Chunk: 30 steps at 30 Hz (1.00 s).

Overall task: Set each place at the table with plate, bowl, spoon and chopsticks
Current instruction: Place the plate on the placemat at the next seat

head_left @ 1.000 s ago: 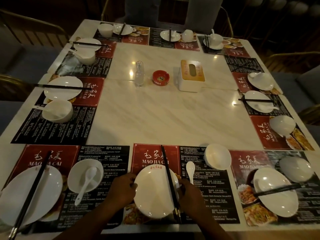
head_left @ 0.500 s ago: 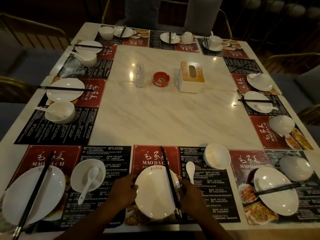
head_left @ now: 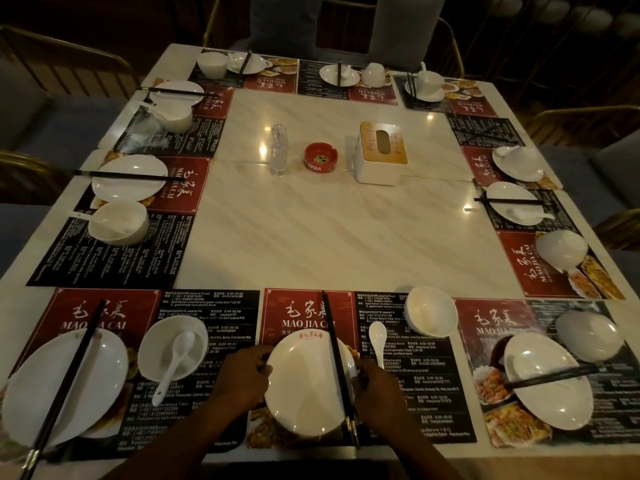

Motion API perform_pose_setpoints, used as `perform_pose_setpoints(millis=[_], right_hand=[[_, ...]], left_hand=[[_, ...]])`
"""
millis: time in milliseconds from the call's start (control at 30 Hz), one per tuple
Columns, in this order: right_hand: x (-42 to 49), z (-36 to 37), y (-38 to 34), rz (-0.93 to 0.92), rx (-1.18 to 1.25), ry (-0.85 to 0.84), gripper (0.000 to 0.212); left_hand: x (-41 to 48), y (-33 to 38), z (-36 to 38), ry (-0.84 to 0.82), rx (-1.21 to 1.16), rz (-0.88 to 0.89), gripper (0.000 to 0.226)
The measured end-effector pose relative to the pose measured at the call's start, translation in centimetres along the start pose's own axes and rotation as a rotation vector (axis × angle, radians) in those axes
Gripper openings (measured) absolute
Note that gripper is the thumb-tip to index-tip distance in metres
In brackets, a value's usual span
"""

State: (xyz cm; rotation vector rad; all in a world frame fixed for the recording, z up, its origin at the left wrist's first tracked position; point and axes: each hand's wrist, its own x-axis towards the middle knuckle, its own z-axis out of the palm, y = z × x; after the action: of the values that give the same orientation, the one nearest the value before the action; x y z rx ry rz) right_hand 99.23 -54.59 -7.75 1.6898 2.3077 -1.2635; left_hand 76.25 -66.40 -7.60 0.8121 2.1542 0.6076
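A white plate (head_left: 304,386) lies on the middle placemat at the near edge. My left hand (head_left: 244,377) grips its left rim and my right hand (head_left: 375,388) grips its right rim. Black chopsticks (head_left: 334,344) lie across the plate's right side. A white spoon (head_left: 378,339) rests on the mat just right of the plate, and a white bowl (head_left: 431,311) stands farther right. The place to the left has a plate (head_left: 65,386) with chopsticks and a bowl (head_left: 171,346) holding a spoon. The place to the right has a plate (head_left: 549,379) with chopsticks and a bowl (head_left: 588,336).
Set places with white plates and bowls line the left, far and right sides. A glass shaker (head_left: 279,150), a red ashtray (head_left: 320,156) and a tissue box (head_left: 381,152) stand mid-table on the marble top (head_left: 329,237). Chairs surround the table.
Both hands stay on the middle plate's rims. The view has shifted slightly; the plate and chopsticks look nearly unmoved.
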Motion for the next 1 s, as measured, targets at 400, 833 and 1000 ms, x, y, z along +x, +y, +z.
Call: perform_pose_setpoints(millis=[400, 833, 1000], right_hand=[[-0.3, 0.0, -0.1, 0.01, -0.033, 0.014, 0.014], [-0.1, -0.3, -2.5, -0.087, -0.177, 0.117, 0.013], [0.1, 0.3, -3.4, -0.055, -0.277, 0.073, 0.029]], left_hand=[[0.1, 0.1, 0.3, -0.02, -0.067, 0.012, 0.043], [0.2, 1.4, -0.2, 0.111, 0.033, 0.101, 0.038], [0.6, 2.1, 0.2, 0.109, 0.05, 0.123, 0.026]])
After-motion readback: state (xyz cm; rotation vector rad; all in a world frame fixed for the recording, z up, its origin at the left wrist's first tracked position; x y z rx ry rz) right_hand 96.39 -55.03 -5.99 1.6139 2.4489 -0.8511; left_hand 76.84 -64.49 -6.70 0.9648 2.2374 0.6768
